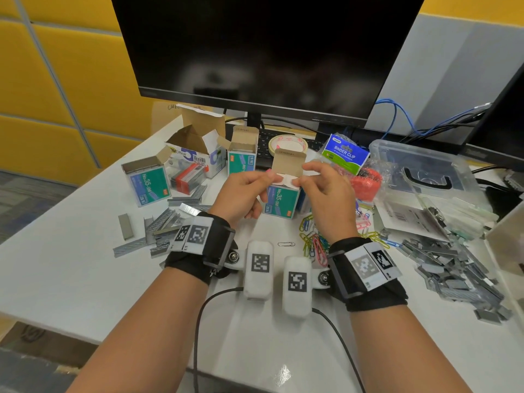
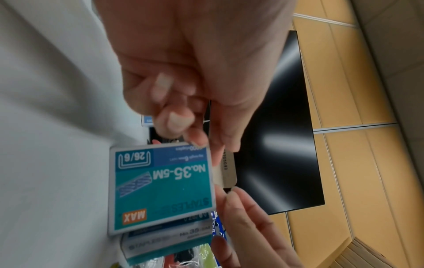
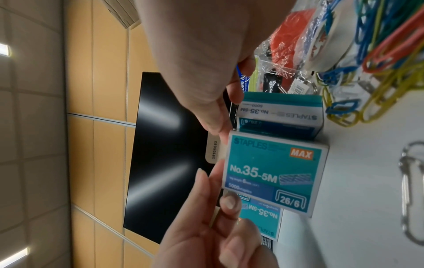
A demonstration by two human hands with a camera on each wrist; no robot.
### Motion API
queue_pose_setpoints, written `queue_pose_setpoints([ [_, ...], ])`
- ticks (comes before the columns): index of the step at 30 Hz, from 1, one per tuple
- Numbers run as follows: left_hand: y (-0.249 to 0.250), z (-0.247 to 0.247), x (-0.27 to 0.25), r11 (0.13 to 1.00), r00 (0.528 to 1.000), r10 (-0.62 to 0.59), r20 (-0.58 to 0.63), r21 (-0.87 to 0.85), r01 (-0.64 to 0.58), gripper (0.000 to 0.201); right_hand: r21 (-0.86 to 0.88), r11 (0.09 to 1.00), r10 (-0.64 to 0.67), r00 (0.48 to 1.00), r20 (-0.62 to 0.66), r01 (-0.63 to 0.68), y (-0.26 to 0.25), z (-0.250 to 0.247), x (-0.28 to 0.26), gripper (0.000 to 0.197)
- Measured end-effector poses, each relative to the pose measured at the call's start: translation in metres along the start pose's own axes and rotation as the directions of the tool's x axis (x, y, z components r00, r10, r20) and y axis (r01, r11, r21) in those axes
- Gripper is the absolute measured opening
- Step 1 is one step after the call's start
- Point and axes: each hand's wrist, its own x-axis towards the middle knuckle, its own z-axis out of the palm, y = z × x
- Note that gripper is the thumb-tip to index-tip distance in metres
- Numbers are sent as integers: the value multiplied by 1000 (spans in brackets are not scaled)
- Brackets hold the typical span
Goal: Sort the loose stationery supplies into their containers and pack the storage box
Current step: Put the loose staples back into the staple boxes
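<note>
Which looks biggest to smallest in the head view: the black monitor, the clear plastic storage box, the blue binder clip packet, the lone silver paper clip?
1. Black monitor
2. Clear plastic storage box
3. Blue binder clip packet
4. Lone silver paper clip

None look alike.

Teal staple box (image 1: 280,201) upright on desk, brown lid flap raised

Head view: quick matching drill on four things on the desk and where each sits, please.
1 tape roll
2 loose staples
3 staple box
4 paper clips

a between both hands
b right edge, heaped
c by the right wrist
d under the monitor

Pairs: 1-d, 2-b, 3-a, 4-c
</note>
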Motion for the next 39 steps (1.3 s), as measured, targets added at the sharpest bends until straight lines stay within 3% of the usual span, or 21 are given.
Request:
queue_pose_setpoints([
  [5,1,1,0,1000,1000,-15,-17,12,15,20,-41,999,1,1000,-22,-2,-5,0,-1,28],
  [9,3,3,-1,999,1000,6,-30,41,-5,23,-208,978,20,998,-66,-33,-10,-2,0,45],
  [12,5,4,-2,1000,1000,6,-26,4,-6,25,-280,958,83,995,53,-65,-9,-1,2,56],
  [15,5,3,-2,999,1000,-3,-21,36,4,24,-259,962,123,983,133,-85,-5,2,4,63],
  [18,4,2,-1,998,1000,-12,-26,61,14,21,-172,984,62,995,73,-49,-5,4,4,69],
  [22,4,2,0,998,999,-22,-44,65,25,23,-91,992,-85,995,53,89,-1,3,4,49],
  [25,4,2,0,997,999,-31,-30,63,33,24,-70,991,-112,991,77,118,1,1,4,31],
  [29,3,1,0,997,999,-25,-22,71,27,21,-2,996,-87,993,78,88,-3,2,1,36],
  [39,3,1,1,994,995,-96,17,-47,96,17,-65,989,-132,990,45,134,1,2,5,21],
])
